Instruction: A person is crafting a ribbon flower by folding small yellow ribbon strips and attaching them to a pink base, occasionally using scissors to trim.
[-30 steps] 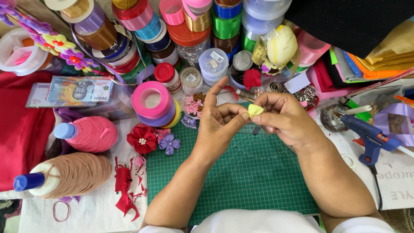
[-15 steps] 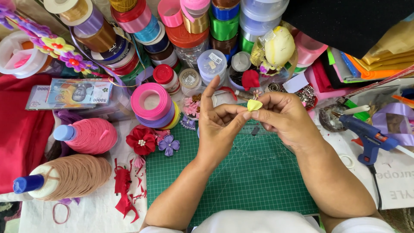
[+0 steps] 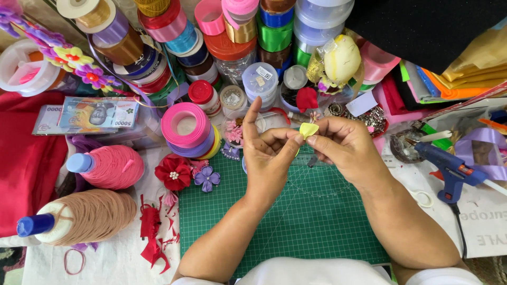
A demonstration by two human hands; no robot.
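Left hand (image 3: 269,158) and right hand (image 3: 343,150) pinch a yellow ribbon piece (image 3: 308,129) (above green mat (image 3: 311,221)).

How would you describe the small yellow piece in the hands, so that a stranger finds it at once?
Start at the green cutting mat. Above its far edge, the left hand and right hand meet, pinching a small yellow folded piece between their fingertips. It is the only thing held off the table.
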